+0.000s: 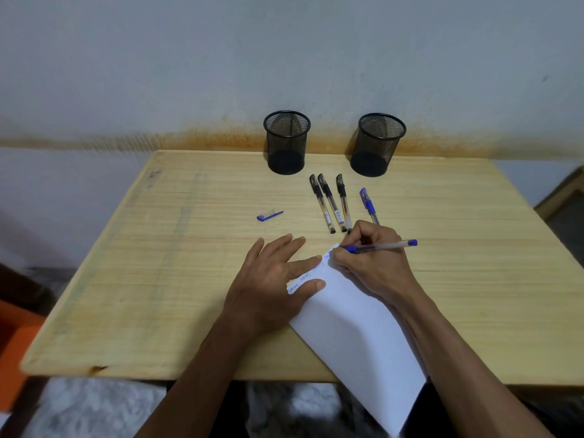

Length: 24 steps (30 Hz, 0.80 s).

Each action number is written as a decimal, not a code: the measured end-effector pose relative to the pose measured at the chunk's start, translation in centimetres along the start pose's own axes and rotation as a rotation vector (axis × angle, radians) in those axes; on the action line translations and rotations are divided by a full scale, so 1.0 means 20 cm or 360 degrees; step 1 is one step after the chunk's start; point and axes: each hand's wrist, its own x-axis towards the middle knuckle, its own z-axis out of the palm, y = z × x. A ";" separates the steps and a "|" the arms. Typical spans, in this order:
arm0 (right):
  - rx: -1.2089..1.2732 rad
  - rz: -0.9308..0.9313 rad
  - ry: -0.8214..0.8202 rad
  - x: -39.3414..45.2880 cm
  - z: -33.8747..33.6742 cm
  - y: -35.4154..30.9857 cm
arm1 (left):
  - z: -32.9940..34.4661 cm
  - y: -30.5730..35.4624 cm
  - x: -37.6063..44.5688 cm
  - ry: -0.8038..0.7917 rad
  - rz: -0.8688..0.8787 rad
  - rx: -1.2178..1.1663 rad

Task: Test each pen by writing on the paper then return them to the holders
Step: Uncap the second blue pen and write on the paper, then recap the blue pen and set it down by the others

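My right hand (373,263) grips a blue pen (387,246) with its tip on the top corner of the white paper (354,327), which carries several scribbled words along its top edge. My left hand (271,279) lies flat with spread fingers, pressing the paper's left edge. The pen's blue cap (269,215) lies alone on the table to the left. Three capped black pens (331,202) and one capped blue pen (368,205) lie side by side beyond my hands. Two black mesh holders, left (287,142) and right (377,145), stand at the table's far edge, both with no pens showing.
The wooden table (158,263) stands against a pale wall with an orange stain. The paper overhangs the table's near edge. An orange object (12,349) sits low at the left, and a wooden piece (565,197) shows at the right.
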 end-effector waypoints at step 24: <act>0.0879 0.0143 -0.0046 -0.01 -0.06 -0.01 | -0.12 -0.03 0.25 0.0464 -0.0683 0.0073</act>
